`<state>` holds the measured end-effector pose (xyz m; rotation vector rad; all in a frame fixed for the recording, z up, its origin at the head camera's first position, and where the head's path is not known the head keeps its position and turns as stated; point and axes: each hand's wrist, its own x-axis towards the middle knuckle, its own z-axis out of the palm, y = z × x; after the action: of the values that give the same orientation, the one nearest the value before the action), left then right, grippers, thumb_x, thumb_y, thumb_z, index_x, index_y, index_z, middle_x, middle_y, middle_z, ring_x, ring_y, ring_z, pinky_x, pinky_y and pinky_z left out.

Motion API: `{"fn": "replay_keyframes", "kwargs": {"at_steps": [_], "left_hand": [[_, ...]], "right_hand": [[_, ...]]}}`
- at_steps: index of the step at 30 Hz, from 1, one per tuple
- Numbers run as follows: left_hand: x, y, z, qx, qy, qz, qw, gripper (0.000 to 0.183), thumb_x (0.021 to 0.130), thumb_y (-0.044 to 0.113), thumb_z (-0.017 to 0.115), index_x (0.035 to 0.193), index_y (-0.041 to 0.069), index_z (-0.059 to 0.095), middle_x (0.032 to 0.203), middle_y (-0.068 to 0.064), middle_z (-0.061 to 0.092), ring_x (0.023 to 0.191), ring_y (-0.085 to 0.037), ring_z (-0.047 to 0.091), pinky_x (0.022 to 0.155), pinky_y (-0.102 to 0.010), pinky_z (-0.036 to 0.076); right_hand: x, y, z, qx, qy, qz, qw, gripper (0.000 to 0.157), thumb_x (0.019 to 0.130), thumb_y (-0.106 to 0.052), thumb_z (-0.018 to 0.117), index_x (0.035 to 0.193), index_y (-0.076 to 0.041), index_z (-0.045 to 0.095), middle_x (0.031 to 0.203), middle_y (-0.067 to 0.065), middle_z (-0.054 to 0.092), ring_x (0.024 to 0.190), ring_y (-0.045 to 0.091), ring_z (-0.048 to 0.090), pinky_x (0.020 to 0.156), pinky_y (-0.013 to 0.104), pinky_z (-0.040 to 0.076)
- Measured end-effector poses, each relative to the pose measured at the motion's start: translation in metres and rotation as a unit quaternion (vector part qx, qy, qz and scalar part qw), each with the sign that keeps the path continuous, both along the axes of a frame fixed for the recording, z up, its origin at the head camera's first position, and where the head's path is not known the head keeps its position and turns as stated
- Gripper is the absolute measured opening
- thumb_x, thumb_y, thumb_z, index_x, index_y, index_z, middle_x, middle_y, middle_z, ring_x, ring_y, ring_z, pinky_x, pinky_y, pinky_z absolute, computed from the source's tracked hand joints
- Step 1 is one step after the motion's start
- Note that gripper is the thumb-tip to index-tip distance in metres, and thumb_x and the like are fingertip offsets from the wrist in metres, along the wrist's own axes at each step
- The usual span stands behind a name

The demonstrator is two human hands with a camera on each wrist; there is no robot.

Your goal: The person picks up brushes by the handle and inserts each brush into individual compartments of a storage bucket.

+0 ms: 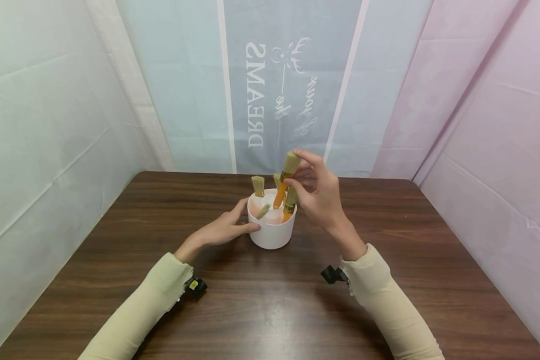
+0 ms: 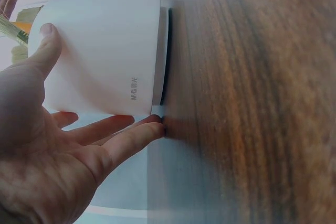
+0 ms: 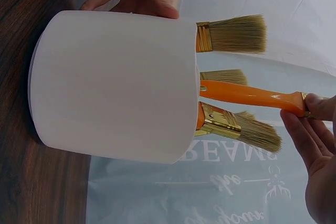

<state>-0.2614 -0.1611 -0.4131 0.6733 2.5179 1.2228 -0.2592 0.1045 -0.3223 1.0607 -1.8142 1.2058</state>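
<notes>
A white round pen holder stands on the table, with an inner ring inside it. My left hand holds its left side, thumb on the front wall near the rim and fingers round the side, as the left wrist view shows. My right hand pinches a paintbrush between thumb and fingers near its metal band. That brush is bristles up, its orange handle slanting down, the holed end right at the rim. Several other brushes stand in the holder, among them one at the back left and one at the right.
The dark wooden table stretches round the holder. Behind it hangs a blue-grey cloth with printed lettering, and pale cloth walls close both sides. A black camera mount sits under each sleeve cuff.
</notes>
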Motion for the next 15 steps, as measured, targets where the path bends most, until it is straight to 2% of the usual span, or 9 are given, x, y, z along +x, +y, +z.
{"fn": "replay_keyframes", "kwargs": {"at_steps": [8, 15], "left_hand": [[-0.0001, 0.0008, 0.0015, -0.001, -0.003, 0.0, 1.0, 0.09, 0.099, 0.058, 0.062, 0.165, 0.03, 0.008, 0.16, -0.013, 0.044, 0.151, -0.031, 0.04, 0.119, -0.059, 0.036], [0.0006, 0.0006, 0.0017, -0.001, -0.005, 0.001, 1.0, 0.091, 0.098, 0.058, 0.062, 0.165, 0.031, 0.008, 0.161, -0.013, 0.043, 0.152, -0.031, 0.039, 0.12, -0.059, 0.035]], "right_hand": [[-0.0008, -0.001, 0.0, 0.003, -0.005, 0.008, 1.0, 0.061, 0.085, 0.013, 0.077, 0.14, 0.001, 0.053, 0.096, 0.019, 0.07, 0.086, 0.028, 0.075, 0.076, 0.024, 0.062], [0.0004, -0.0012, -0.0004, 0.014, -0.007, -0.008, 1.0, 0.059, 0.086, 0.01, 0.077, 0.139, 0.0, 0.053, 0.095, 0.019, 0.071, 0.086, 0.026, 0.075, 0.075, 0.021, 0.061]]}}
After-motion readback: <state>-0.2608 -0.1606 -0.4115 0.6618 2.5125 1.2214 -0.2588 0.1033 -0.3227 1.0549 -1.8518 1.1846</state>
